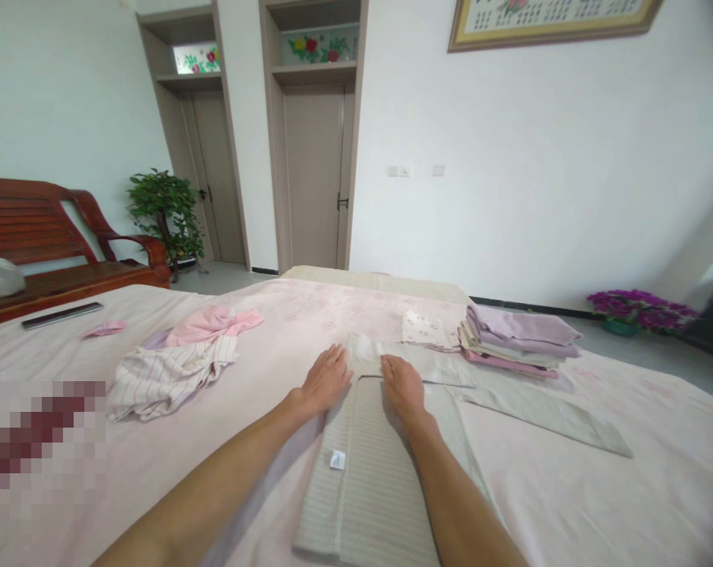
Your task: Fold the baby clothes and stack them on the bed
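Note:
A pale grey-green striped long-sleeved top (pixel 385 457) lies spread on the pink bedcover, its side folded inward and a small white tag showing on it. One sleeve is laid across its upper part; the other stretches out to the right. My left hand (pixel 328 376) rests on the top's upper left edge, fingers stretched out and holding nothing. Flat on the folded sleeve, my right hand (pixel 402 386) presses the cloth with its fingers extended. Part of the top is hidden under my right forearm.
Folded clothes (pixel 518 339) are stacked at the right, beside a folded white printed cloth (pixel 430 329). Crumpled striped clothing (pixel 170 376) and a pink garment (pixel 211 323) lie left, with a small pink item (pixel 104 330) and a dark narrow object (pixel 62 315). A wooden bench (pixel 42 228) stands beyond.

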`<state>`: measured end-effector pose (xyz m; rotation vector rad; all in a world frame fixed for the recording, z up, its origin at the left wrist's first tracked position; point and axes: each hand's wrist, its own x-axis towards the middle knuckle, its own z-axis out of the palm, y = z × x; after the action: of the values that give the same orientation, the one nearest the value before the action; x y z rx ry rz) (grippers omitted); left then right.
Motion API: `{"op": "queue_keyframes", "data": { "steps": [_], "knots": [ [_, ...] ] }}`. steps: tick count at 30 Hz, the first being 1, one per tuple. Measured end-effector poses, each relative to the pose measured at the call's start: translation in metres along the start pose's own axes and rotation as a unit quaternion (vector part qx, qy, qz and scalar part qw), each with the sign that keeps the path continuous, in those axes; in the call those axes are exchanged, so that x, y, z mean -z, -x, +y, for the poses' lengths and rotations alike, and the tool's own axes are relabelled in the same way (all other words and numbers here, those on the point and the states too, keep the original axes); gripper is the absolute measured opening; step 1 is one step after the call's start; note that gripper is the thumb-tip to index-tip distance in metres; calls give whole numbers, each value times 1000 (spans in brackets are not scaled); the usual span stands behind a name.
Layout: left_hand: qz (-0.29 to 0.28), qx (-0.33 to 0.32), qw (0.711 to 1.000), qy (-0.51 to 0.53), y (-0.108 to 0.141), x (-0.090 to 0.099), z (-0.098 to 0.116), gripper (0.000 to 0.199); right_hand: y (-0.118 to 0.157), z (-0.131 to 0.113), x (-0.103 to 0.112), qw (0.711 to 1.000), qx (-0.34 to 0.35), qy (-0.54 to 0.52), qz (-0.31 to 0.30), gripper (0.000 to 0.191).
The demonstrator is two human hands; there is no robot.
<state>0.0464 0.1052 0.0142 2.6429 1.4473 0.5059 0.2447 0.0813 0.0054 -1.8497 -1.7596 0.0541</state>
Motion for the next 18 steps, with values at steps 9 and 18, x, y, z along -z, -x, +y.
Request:
{"op": "queue_keyframes", "data": {
  "steps": [9, 18],
  "knots": [
    [-39, -86, 996, 4, -59, -31, -27, 56, -32, 106, 67, 976, -201, 62, 51, 36],
    [-18, -58, 998, 14, -56, -43, -32, 48, -35, 145, 70, 960, -266, 85, -23, 44]
  ]
}}
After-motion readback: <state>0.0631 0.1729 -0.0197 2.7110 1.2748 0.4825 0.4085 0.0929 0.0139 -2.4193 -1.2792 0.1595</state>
